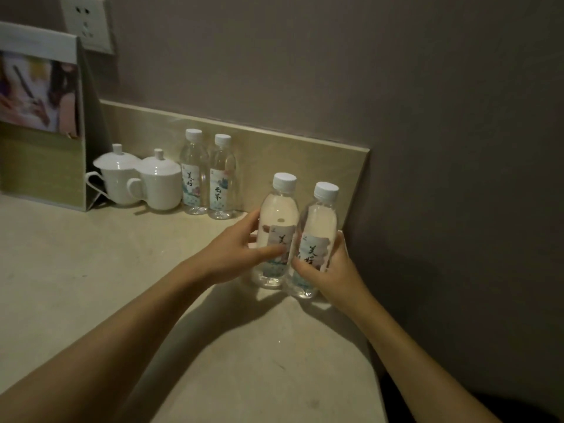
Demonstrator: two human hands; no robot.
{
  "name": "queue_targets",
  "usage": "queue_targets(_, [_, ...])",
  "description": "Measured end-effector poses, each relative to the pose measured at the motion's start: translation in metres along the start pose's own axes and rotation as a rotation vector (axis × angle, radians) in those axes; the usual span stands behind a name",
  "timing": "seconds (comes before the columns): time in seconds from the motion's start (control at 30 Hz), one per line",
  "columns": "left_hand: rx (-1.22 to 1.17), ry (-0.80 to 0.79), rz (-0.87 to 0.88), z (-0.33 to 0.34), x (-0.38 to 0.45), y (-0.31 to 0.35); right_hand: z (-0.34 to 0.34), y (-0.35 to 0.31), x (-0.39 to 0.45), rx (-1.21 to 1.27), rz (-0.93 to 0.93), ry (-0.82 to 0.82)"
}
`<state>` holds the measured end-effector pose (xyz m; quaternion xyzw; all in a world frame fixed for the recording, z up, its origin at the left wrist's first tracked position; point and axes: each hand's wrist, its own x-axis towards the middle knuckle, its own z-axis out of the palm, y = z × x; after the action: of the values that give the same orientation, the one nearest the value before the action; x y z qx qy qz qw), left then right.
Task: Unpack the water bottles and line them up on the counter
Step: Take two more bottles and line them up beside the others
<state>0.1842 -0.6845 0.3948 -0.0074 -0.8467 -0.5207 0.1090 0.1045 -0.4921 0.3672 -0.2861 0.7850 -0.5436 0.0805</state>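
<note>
Two clear water bottles with white caps stand upright side by side near the counter's right end. My left hand (235, 251) grips the left bottle (278, 218) around its label. My right hand (329, 270) grips the right bottle (320, 227) low on its label. Both bottles appear to rest on the beige counter (91, 270), their sides touching. Two more labelled bottles (193, 175) (222, 178) stand together against the backsplash, farther back and to the left.
Two white lidded cups (117, 175) (160, 184) stand left of the rear bottles. A standing printed card (42, 117) sits at the far left, below a wall socket (87, 22). The counter ends at the wall (457, 148) on the right.
</note>
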Motion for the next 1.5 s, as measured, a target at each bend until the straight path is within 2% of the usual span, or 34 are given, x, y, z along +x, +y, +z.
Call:
queue_targets(0.07, [0.180,0.027,-0.048,0.006,0.002,0.002,-0.002,-0.003,-0.004,-0.233,-0.006,0.020])
queue_targets(0.13, [0.294,0.133,-0.078,0.010,0.005,0.002,-0.003,-0.005,-0.007,-0.376,-0.008,0.061])
queue_targets(0.3, [0.292,0.201,-0.061,0.011,0.008,-0.002,-0.004,-0.008,-0.003,-0.370,0.008,0.079])
queue_targets(0.47, [0.321,0.232,-0.055,0.007,0.015,-0.005,0.014,-0.010,0.013,-0.452,0.015,0.223])
queue_targets(0.57, [0.343,0.276,-0.071,0.007,0.018,-0.009,0.019,-0.012,0.018,-0.498,0.029,0.254])
queue_targets(0.63, [0.442,0.360,-0.089,0.010,0.015,-0.012,0.020,-0.009,0.016,-0.506,0.041,0.241])
queue_targets(0.7, [0.663,0.451,-0.117,0.013,0.010,-0.015,0.023,-0.006,0.013,-0.518,0.070,0.225])
queue_targets(0.77, [0.789,0.425,-0.136,0.018,0.007,-0.017,0.025,-0.003,0.013,-0.521,0.094,0.219])
queue_targets(0.87, [0.758,0.346,-0.158,0.023,0.007,-0.024,0.028,-0.005,0.018,-0.500,0.100,0.200])
queue_targets(1.0, [0.685,0.362,-0.181,0.018,0.015,-0.028,0.034,-0.007,0.030,-0.508,0.109,0.220])
queue_targets(1.5, [0.640,0.403,-0.251,0.002,0.061,-0.040,0.053,-0.011,0.088,-0.521,0.136,0.214])
